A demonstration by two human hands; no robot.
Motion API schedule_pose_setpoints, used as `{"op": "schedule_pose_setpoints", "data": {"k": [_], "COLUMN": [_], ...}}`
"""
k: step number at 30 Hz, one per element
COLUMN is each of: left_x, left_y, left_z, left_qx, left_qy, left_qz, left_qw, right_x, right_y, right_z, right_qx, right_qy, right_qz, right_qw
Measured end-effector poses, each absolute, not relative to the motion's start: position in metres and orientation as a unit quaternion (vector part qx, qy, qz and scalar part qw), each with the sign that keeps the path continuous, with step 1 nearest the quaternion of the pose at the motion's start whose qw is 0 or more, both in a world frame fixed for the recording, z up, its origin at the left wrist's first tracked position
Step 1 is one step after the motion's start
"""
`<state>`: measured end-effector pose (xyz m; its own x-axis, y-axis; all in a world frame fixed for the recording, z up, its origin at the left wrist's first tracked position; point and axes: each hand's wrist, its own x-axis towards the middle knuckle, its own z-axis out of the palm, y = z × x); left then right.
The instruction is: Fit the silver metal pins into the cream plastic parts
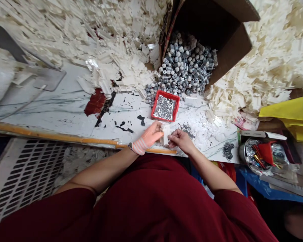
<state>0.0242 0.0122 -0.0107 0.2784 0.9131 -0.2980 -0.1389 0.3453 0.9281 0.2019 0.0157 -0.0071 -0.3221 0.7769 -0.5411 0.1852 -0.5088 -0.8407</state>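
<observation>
My left hand [148,137], in an orange glove with a striped cuff, grips a small white plastic part [166,134] between thumb and fingers. From the other side my bare right hand [178,139] pinches at the same part's lower right edge. Whether a smaller piece sits in the right fingertips is too small to make out. Just beyond both hands stands a red tray [153,116] filled with shiny metal pins [164,107].
A cardboard box [232,50] lies on its side, spilling grey cylinders with white ends [187,67]. White plastic parts [131,67] are heaped left and right. A metal bowl [243,154] holds oddments at right. A white crate [27,174] stands below the table's left edge.
</observation>
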Motion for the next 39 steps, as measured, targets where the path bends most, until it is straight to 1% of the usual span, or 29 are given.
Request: {"op": "schedule_pose_setpoints", "data": {"k": [2,4,7,9,11,14,16,18,19,23,25,27,29,31,36,39], "left_x": [0.027,0.03,0.033,0.032,0.031,0.031,0.031,0.031,0.03,0.029,0.028,0.029,0.029,0.028,0.026,0.027], "left_y": [0.011,0.01,0.009,0.007,0.005,0.001,0.001,0.003,0.004,0.009,0.009,0.009,0.008,0.008,0.005,0.002], "left_z": [-0.011,-0.012,-0.007,-0.001,0.005,0.011,0.01,0.006,0.003,-0.008,-0.012,-0.012,-0.009,-0.004,0.002,0.005], "left_qx": [0.433,0.458,0.5,0.527,0.549,0.569,0.559,0.53,0.512,0.439,0.402,0.368,0.331,0.297,0.294,0.285], "left_qy": [0.47,0.495,0.494,0.49,0.498,0.522,0.524,0.514,0.508,0.482,0.457,0.427,0.4,0.376,0.34,0.336], "left_qz": [0.381,0.368,0.362,0.362,0.357,0.351,0.364,0.4,0.421,0.473,0.478,0.483,0.493,0.508,0.489,0.481], "left_qw": [0.668,0.641,0.612,0.592,0.568,0.529,0.529,0.543,0.55,0.593,0.633,0.67,0.698,0.716,0.747,0.758], "right_x": [0.205,0.208,0.21,0.206,0.2,0.191,0.191,0.193,0.194,0.194,0.191,0.189,0.189,0.19,0.186,0.178], "right_y": [0.02,0.027,0.039,0.04,0.037,0.031,0.033,0.038,0.04,0.039,0.034,0.03,0.027,0.027,0.028,0.024], "right_z": [-0.005,-0.001,0.006,0.009,0.009,0.008,0.01,0.014,0.017,0.021,0.019,0.017,0.017,0.02,0.029,0.03], "right_qx": [-0.521,-0.504,-0.479,-0.454,-0.449,-0.476,-0.477,-0.468,-0.465,-0.48,-0.478,-0.468,-0.455,-0.447,-0.41,-0.376], "right_qy": [-0.47,-0.52,-0.617,-0.657,-0.66,-0.637,-0.651,-0.693,-0.72,-0.817,-0.843,-0.86,-0.871,-0.874,-0.843,-0.837], "right_qz": [0.687,0.667,0.595,0.571,0.567,0.552,0.534,0.502,0.477,0.31,0.237,0.195,0.168,0.148,0.13,0.143], "right_qw": [0.189,0.176,0.189,0.189,0.203,0.251,0.252,0.223,0.194,0.078,0.062,0.066,0.082,0.123,0.323,0.371]}}
